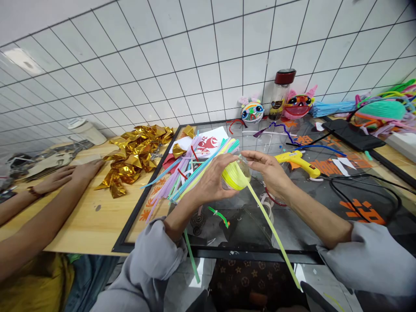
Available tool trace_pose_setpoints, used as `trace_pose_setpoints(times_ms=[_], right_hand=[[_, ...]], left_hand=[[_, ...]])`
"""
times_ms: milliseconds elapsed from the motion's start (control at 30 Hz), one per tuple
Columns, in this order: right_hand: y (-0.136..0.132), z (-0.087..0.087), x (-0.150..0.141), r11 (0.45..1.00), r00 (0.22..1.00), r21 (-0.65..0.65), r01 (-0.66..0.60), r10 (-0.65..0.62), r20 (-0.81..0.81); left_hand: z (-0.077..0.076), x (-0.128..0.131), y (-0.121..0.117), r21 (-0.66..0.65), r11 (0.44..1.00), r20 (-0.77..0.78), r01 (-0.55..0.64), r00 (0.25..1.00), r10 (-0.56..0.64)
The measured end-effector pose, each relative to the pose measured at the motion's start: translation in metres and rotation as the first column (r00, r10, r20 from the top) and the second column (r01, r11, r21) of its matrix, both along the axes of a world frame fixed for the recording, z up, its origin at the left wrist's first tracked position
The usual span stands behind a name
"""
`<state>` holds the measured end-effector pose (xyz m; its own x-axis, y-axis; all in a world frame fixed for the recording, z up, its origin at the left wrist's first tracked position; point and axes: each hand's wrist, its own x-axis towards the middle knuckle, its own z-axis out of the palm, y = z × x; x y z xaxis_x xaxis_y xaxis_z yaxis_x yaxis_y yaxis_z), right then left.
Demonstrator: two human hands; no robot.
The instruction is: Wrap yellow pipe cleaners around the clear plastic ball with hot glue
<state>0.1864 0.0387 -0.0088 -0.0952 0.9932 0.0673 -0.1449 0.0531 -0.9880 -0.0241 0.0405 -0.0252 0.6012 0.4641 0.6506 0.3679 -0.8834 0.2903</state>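
fingers: left hand [209,178] curled partway round the round yellow-and-see-through piece [232,177], thumb under, fingers over. right hand [271,171] half open at its far side, fingertips close in; we can't tell if they pinch anything. piece sits mid-air between both hands, over the black-framed glass top [123,246].

we see yellow rows on the left part, see-through shell bare on the right. we judge it partly covered; the long loose yellow strip [273,229] isn't laid on. underside hidden from us.

edges: strip runs down past the front frame, so it could snag. strip bundle [199,175] crowds the left forearm; yellow glue gun [302,164] and its cord limit the right. we'd say most room is upward, toward the tiled wall [195,56].
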Motion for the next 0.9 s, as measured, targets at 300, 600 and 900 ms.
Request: trace_pose_setpoints(times_ms=[300, 600, 900], right_hand=[[0.008, -0.001, 0.033, 0.969, 0.972, 0.207, 0.138, -0.173, 0.159], [0.020, 0.011, 0.109, 0.794, 0.122, 0.530, 0.298, -0.582, 0.804], [0.027, -0.007, 0.121, 0.958, 0.016, 0.189, 0.216, -0.197, 0.980]], left_hand=[[-0.005, 0.000, -0.002, -0.368, 0.927, 0.166, -0.070, 0.976, 0.139], [-0.017, -0.007, 0.011, -0.691, 0.713, 0.395, 0.115, 0.887, 0.240], [-0.022, -0.006, 0.011, -0.716, 0.654, 0.489, 0.244, 0.844, 0.219]])
